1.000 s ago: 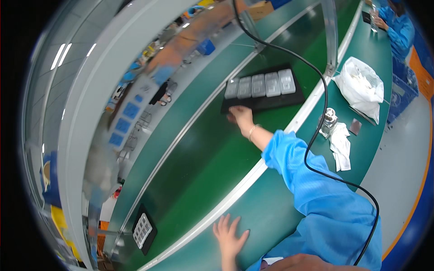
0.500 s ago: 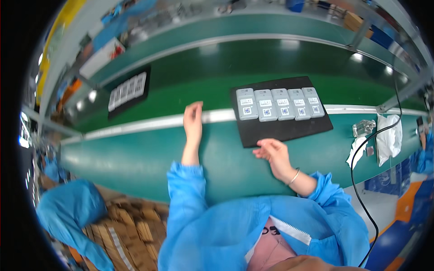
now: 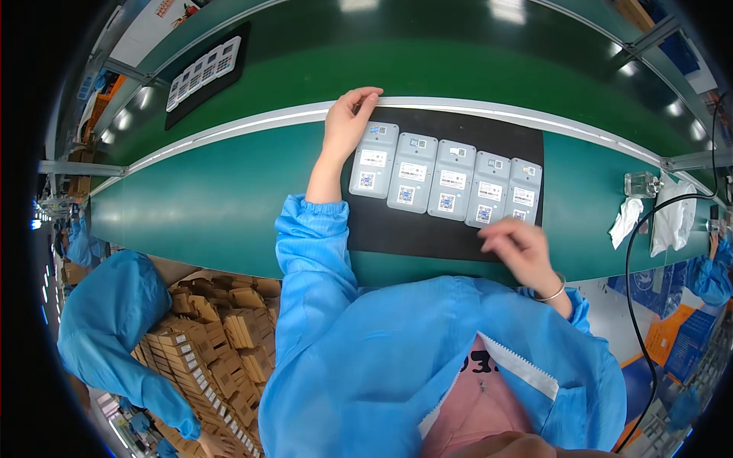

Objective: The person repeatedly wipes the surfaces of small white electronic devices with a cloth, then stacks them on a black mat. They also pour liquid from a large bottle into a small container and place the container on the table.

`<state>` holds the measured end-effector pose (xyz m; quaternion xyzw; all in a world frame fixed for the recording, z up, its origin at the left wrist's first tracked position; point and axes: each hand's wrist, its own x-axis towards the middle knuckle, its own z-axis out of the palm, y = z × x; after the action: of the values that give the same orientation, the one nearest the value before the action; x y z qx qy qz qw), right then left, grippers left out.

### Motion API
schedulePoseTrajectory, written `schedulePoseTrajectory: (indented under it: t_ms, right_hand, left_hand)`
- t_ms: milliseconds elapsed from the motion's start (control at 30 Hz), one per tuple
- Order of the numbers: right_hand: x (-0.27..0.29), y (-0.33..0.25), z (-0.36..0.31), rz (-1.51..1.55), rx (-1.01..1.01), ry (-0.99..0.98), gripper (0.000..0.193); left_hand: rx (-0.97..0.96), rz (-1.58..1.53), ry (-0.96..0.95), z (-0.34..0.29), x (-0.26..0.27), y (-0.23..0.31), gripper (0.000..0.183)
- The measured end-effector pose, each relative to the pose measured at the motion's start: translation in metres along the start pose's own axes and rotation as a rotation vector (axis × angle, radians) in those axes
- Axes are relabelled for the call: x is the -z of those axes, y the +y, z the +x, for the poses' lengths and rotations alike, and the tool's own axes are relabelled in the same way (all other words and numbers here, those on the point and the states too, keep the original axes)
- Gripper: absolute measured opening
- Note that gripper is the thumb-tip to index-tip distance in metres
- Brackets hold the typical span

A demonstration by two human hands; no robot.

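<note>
Several flat grey handheld devices (image 3: 412,172) lie side by side in a slightly slanting row on a black mat (image 3: 427,237). Their backs, with white labels and square codes, face up. At the mat's far left corner is my left hand (image 3: 350,126), its fingers stretched past the edge beside the leftmost device. It holds no device; whether it touches the mat is unclear. My right hand (image 3: 523,250), somewhat blurred, hovers over the near right part of the mat with loosely bent, parted fingers and nothing in them.
A second black mat with keypad devices (image 3: 205,70) lies on the green belt (image 3: 305,61) beyond the metal rail. At right are a glass bottle (image 3: 641,184), white tissue (image 3: 626,221), white bag (image 3: 673,217) and black cable (image 3: 631,305). Brown cartons (image 3: 229,336) and a blue-sleeved co-worker (image 3: 114,328) are at left.
The black mat and its devices have come off the rail onto the bench nearer me. My left hand has moved to the mat's far left corner, my right hand to the right. The view has shifted.
</note>
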<state>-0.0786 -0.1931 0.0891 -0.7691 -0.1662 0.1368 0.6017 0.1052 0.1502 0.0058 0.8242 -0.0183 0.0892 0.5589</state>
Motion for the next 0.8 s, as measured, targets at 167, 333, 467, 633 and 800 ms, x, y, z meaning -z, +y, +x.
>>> schedulePoseTrajectory:
  t_ms: [167, 333, 467, 633, 800]
  right_hand:
    - [0.049, 0.055, -0.002, -0.803, 0.135, 0.601, 0.028]
    - [0.041, 0.064, -0.032, -0.679, 0.044, 0.490, 0.044]
    - [0.030, 0.066, -0.044, -0.651, 0.007, 0.538, 0.041]
    - [0.036, 0.071, -0.044, -0.636, -0.016, 0.533, 0.042]
    - [0.038, 0.071, -0.040, -0.607, 0.011, 0.508, 0.043]
  left_hand:
    - [-0.177, 0.271, -0.027, -0.021, -0.002, 0.020, 0.024]
    - [0.043, 0.189, -0.008, -0.093, 0.013, 0.041, 0.028]
    - [-0.032, 0.281, 0.098, -0.143, 0.018, 0.052, 0.030]
    - [0.167, 0.131, 0.013, -0.234, 0.020, 0.062, 0.068]
    - [-0.001, 0.528, -0.077, -0.248, 0.004, 0.075, 0.120]
